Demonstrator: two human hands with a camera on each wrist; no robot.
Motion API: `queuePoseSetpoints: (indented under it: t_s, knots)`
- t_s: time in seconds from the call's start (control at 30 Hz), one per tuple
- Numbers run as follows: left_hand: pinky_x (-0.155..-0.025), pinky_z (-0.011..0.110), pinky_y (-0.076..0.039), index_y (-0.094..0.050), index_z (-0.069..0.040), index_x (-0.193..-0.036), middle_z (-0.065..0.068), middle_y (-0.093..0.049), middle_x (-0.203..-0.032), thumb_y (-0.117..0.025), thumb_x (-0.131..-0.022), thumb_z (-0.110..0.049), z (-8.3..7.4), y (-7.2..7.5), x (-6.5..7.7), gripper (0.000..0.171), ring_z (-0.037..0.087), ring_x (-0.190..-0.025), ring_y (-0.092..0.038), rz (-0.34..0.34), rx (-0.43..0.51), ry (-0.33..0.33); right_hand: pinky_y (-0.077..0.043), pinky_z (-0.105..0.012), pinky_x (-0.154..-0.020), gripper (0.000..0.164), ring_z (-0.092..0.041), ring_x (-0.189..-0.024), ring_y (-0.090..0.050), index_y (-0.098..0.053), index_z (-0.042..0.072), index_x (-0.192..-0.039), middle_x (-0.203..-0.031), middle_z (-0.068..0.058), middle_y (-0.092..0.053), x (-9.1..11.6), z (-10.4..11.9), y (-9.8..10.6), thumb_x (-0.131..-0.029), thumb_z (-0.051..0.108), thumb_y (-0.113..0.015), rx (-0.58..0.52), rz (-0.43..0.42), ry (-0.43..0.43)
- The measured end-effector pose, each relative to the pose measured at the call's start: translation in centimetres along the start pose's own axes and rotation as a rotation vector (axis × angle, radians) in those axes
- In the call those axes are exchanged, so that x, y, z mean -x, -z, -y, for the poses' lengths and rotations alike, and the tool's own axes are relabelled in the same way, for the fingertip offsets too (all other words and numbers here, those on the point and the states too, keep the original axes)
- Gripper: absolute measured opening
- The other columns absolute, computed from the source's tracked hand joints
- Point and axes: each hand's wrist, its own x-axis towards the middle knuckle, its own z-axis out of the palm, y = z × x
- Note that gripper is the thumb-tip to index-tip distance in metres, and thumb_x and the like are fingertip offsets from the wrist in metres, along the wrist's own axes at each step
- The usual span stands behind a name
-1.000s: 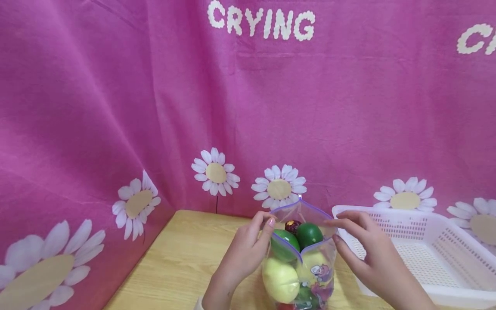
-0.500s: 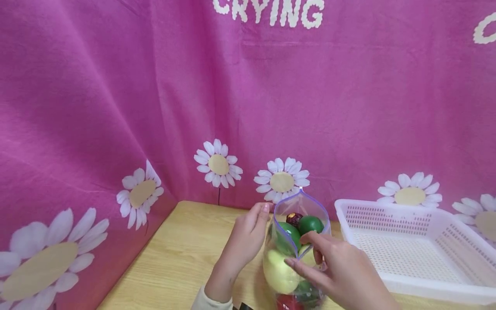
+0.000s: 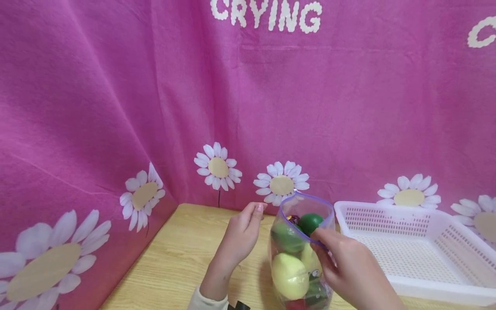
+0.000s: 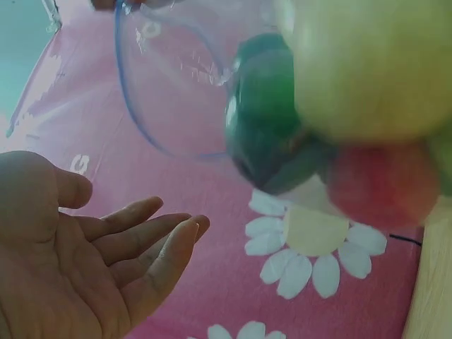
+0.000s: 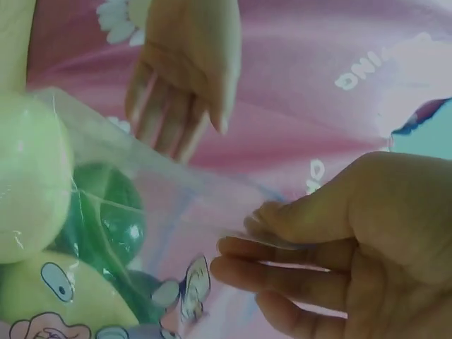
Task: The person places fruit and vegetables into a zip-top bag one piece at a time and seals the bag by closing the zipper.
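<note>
A clear zip bag (image 3: pixel 326 211) with a purple-edged mouth stands upright, its mouth open. Through it show a pale yellow-green round fruit (image 3: pixel 289 275), green fruits (image 3: pixel 310 224), a dark purple one (image 3: pixel 293 220) and something red (image 3: pixel 296 305) low down. My right hand (image 3: pixel 350 265) pinches the near right part of the bag's rim between thumb and fingers. Left of the bag, apart from it, is my left hand (image 3: pixel 239 234). In the left wrist view that hand (image 4: pixel 92 261) has its palm up and its fingers loosely extended, holding nothing.
A white perforated plastic basket (image 3: pixel 418 284) stands right of the bag on the wooden table (image 3: pixel 186 254). A pink cloth (image 3: pixel 348 107) with daisies and white letters hangs behind and to the left of the table.
My left hand has let go of the bag's left rim and drawn away to the left. My right hand has come from the bag's right side to its near rim and now pinches it.
</note>
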Motion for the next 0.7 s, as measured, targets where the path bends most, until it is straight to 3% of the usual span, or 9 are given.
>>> queuePoseSetpoints:
  t_s: [0.23,0.37,0.43,0.53,0.6,0.7]
  knots:
    - [-0.103,0.054,-0.048,-0.057,0.0,-0.136,0.016,-0.064,-0.134,-0.045,-0.109,-0.021,1.3,1.2,-0.1,0.037,0.034,-0.125,-0.059,0.059,-0.017,0.066,-0.047,-0.017,-0.066,0.038,-0.002,-0.072,-0.056,-0.068,0.019,-0.094,-0.084,0.015,-0.064,0.3,-2.2,1.2,-0.072,-0.009,-0.078,-0.046,-0.052,0.068]
    - [-0.103,0.055,-0.047,-0.05,0.002,-0.143,0.02,-0.058,-0.14,-0.049,-0.106,-0.012,1.8,1.3,-0.2,0.04,0.038,-0.128,-0.056,0.134,-0.027,0.088,-0.047,-0.013,-0.075,0.009,-0.001,-0.077,-0.06,-0.07,0.019,-0.101,-0.086,0.013,-0.067,0.5,-3.2,2.1,-0.098,0.011,-0.067,-0.121,-0.081,0.108]
    - [-0.104,0.056,-0.046,-0.045,0.002,-0.147,0.021,-0.054,-0.145,-0.05,-0.105,-0.009,2.1,1.2,-0.2,0.044,0.039,-0.132,-0.053,0.184,-0.032,0.097,-0.047,-0.011,-0.079,0.017,0.0,-0.082,-0.062,-0.071,0.019,-0.104,-0.089,0.012,-0.068,0.5,-3.4,2.4,-0.106,0.026,-0.056,-0.161,-0.082,0.133]
    - [-0.104,0.054,-0.048,-0.04,0.0,-0.151,0.02,-0.051,-0.148,-0.052,-0.105,-0.007,2.4,1.1,-0.3,0.048,0.038,-0.133,-0.051,0.238,-0.034,0.101,-0.048,-0.011,-0.085,0.031,0.001,-0.089,-0.063,-0.072,0.017,-0.105,-0.093,0.01,-0.07,0.4,-3.5,2.7,-0.108,0.034,-0.046,-0.211,-0.083,0.172]
    - [-0.099,0.05,-0.053,-0.046,0.001,-0.147,0.019,-0.057,-0.141,-0.054,-0.103,-0.005,2.5,1.2,-0.4,0.045,0.036,-0.126,-0.057,0.236,-0.038,0.086,-0.047,-0.01,-0.087,0.031,0.001,-0.092,-0.064,-0.072,0.016,-0.106,-0.096,0.01,-0.071,0.3,-3.5,2.8,-0.108,0.034,-0.046,-0.228,-0.074,0.185]
    - [-0.081,0.039,-0.059,-0.062,0.001,-0.13,0.014,-0.068,-0.116,-0.06,-0.1,-0.002,2.7,1.6,-0.6,0.03,0.032,-0.105,-0.066,0.194,-0.035,0.09,-0.047,-0.01,-0.086,0.033,0.004,-0.093,-0.062,-0.072,0.015,-0.106,-0.095,0.01,-0.072,0.3,-3.7,3.0,-0.108,0.035,-0.045,-0.229,-0.066,0.172]
